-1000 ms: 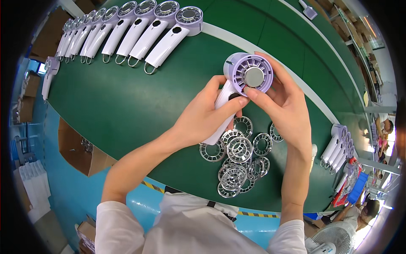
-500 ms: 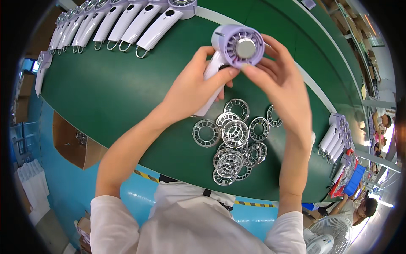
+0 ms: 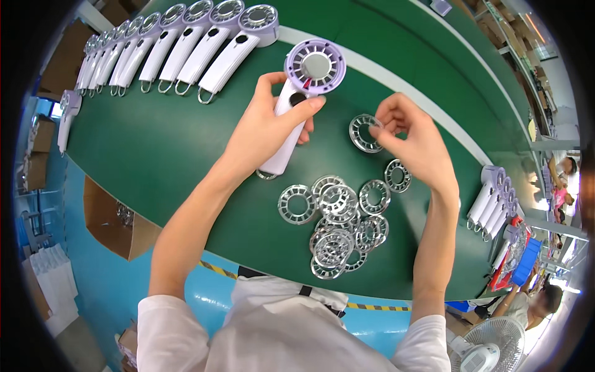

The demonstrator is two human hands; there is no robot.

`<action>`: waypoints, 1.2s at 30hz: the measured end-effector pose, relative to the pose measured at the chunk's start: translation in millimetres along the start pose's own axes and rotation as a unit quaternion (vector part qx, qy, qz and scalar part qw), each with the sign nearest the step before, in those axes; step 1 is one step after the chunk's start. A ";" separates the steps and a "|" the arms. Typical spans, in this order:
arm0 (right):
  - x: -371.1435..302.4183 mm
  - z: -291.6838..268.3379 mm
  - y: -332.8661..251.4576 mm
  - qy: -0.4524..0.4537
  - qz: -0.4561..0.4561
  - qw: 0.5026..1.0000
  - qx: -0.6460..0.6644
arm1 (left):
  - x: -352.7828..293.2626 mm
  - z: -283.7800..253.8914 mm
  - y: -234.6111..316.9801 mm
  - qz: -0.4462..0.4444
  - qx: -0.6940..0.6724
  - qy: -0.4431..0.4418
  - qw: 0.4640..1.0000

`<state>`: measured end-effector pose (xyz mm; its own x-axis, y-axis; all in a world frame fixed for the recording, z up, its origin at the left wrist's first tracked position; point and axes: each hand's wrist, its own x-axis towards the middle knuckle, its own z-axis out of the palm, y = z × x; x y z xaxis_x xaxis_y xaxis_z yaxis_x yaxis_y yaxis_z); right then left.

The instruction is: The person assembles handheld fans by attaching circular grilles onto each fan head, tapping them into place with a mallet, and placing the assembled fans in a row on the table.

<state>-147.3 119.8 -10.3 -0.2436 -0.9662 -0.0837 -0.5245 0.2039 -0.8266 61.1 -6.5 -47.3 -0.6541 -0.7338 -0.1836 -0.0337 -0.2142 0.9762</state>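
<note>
My left hand [image 3: 273, 118] is wrapped round the white handle of a handheld fan [image 3: 280, 155], its thumb beside the dark button. The fan's purple round head [image 3: 316, 66] faces up, showing white spokes and a silver disc in the middle. To the right, my right hand [image 3: 412, 133] pinches a shiny chrome spoked ring [image 3: 361, 139] between thumb and fingers, apart from the fan. Below lies a loose pile of similar chrome rings [image 3: 334, 248], some overlapping. One single ring [image 3: 397, 176] lies just below my right hand.
A row of white and purple handheld fans [image 3: 214, 53] runs along the upper left of the green table [image 3: 161, 136]. More fans [image 3: 486, 204] lie at the right, by a blue bin [image 3: 525, 261]. A cardboard box [image 3: 118, 220] stands below the left edge. A person sits at lower right.
My right hand has left the fan head, moved down and right, and now has a chrome ring from above the pile. The fan has shifted left in my left hand, its head facing up more.
</note>
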 end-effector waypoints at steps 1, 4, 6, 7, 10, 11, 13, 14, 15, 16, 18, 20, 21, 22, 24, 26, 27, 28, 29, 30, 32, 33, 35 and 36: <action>-0.3 -5.0 0.7 0.036 -0.003 0.999 0.034 | -0.9 0.0 0.4 0.010 -0.003 -0.008 1.000; -4.1 -10.5 -8.7 0.069 -0.017 0.995 0.067 | -7.6 1.0 4.0 0.014 0.022 -0.022 0.999; -7.8 -12.5 -16.7 0.099 -0.041 0.991 0.084 | -11.3 1.8 4.7 -0.002 0.018 -0.031 0.999; -10.3 -11.9 -21.9 0.099 -0.041 0.991 0.084 | -12.4 2.9 5.0 -0.008 0.016 -0.032 0.999; -16.1 -2.4 -37.5 0.170 -0.074 0.969 0.164 | -12.5 2.6 0.9 0.000 -0.006 -0.057 0.998; -17.7 4.0 -39.9 0.168 -0.074 0.969 0.165 | -13.0 4.2 -0.6 0.002 -0.011 -0.061 0.998; -18.1 18.5 -45.0 0.233 -0.131 0.950 0.163 | -13.4 3.6 1.6 -0.009 0.009 -0.073 0.997; -15.3 24.9 -43.4 0.243 -0.174 0.946 0.130 | -14.1 3.3 3.0 -0.019 0.028 -0.088 0.996; -13.2 29.8 -41.8 0.244 -0.198 0.943 0.111 | -16.2 4.2 3.2 -0.018 0.046 -0.084 0.995; -11.3 34.2 -41.0 0.245 -0.223 0.939 0.092 | -18.2 5.2 4.0 -0.020 0.047 -0.083 0.995; -10.3 36.7 -41.4 0.245 -0.244 0.935 0.075 | -19.3 11.0 8.5 0.006 0.048 -0.106 0.993; -9.5 40.7 -39.0 0.255 -0.268 0.929 0.009 | -21.8 11.0 9.5 -0.012 0.056 -0.120 0.991; -8.3 42.7 -39.2 0.256 -0.269 0.929 0.002 | -23.6 12.3 8.0 0.016 0.064 -0.112 0.992; -7.5 43.2 -39.2 0.252 -0.271 0.929 0.005 | -25.0 12.1 6.6 0.043 0.072 -0.104 0.991; -7.4 39.6 -40.0 0.240 -0.266 0.934 0.003 | -26.6 10.7 6.1 0.026 0.060 -0.104 0.992; -7.9 40.0 -40.4 0.239 -0.260 0.936 0.008 | -30.0 10.9 8.2 0.028 0.067 -0.121 0.990; -8.5 40.2 -40.4 0.240 -0.253 0.937 0.012 | -30.3 10.0 10.4 0.028 0.066 -0.120 0.990; -9.0 40.2 -40.5 0.239 -0.254 0.937 0.013 | -30.4 8.8 13.4 0.005 0.050 -0.135 0.990; -10.4 38.7 -40.6 0.238 -0.251 0.938 0.013 | -29.8 9.3 15.2 -0.016 0.033 -0.152 0.988; -11.3 36.9 -40.5 0.237 -0.248 0.939 0.014 | -29.5 10.5 14.2 -0.015 0.032 -0.153 0.988; -11.5 34.0 -40.6 0.234 -0.247 0.940 0.017 | -29.8 11.7 10.7 0.037 0.040 -0.145 0.988; -11.2 33.9 -40.6 0.230 -0.247 0.941 0.022 | -30.2 10.8 10.8 0.037 0.041 -0.144 0.988; -10.8 34.1 -40.5 0.229 -0.248 0.941 0.016 | -30.8 9.1 11.0 0.073 0.084 -0.145 0.983; -10.8 34.2 -40.2 0.227 -0.249 0.941 0.009 | -31.1 8.5 10.3 0.072 0.086 -0.146 0.983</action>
<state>-95.8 116.7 4.8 -0.2967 -0.7733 0.5603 -0.6535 -0.2634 -0.7096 74.7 19.5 -30.6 -0.8491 -0.5276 -0.0262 -0.0357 0.0077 0.9993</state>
